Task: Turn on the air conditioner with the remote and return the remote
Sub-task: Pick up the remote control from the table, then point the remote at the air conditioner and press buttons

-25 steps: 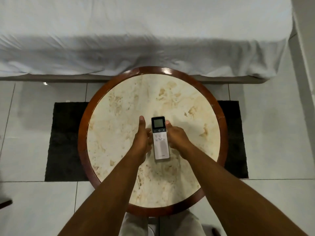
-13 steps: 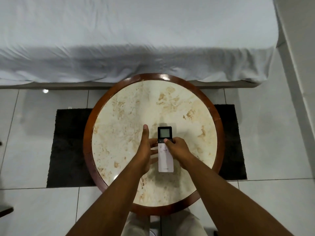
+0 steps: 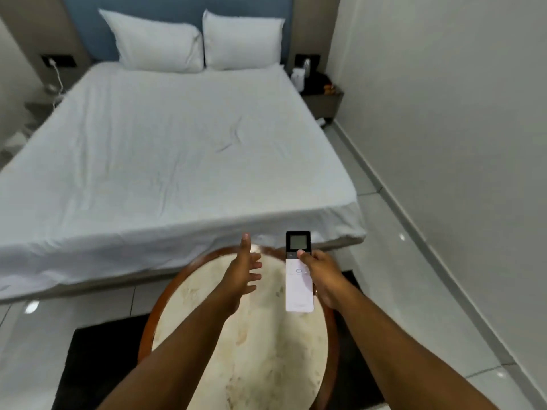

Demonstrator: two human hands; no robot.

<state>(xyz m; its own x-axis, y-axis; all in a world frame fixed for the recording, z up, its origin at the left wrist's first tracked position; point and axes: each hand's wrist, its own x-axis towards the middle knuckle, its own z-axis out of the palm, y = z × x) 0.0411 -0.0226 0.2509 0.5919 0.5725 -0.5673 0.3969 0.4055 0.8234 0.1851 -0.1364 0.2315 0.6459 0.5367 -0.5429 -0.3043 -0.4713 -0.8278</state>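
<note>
Lifted clear since half a second ago, the slim white remote with a black screened top [image 3: 299, 272] no longer lies flat on the round cream marble table with a reddish wooden rim [image 3: 245, 344]; it now hangs above the table's far right part, screen end pointing toward the bed, and the view has swung up from the tabletop to take in the room. The right hand [image 3: 324, 279] holds the remote along its right edge, fingers wrapped behind the body and the thumb [image 3: 303, 255] lying across the face just below the dark screen, on or near the top buttons. Whether the thumb is pressing cannot be told. The left hand [image 3: 241, 272] has let go and floats beside the remote, apart from it, fingers spread loosely and holding nothing, over the far edge of the table.

Beyond the table stands the wide bed with a plain white sheet [image 3: 177, 149], two white pillows [image 3: 195, 42] at its far end. No air conditioner shows anywhere, so whether it is running cannot be judged.

As for progress, the pick-up looks done and the aiming and pressing appear to be in hand. Still left, by my reading: confirming the unit is on, then setting the remote back down on the table.
</note>
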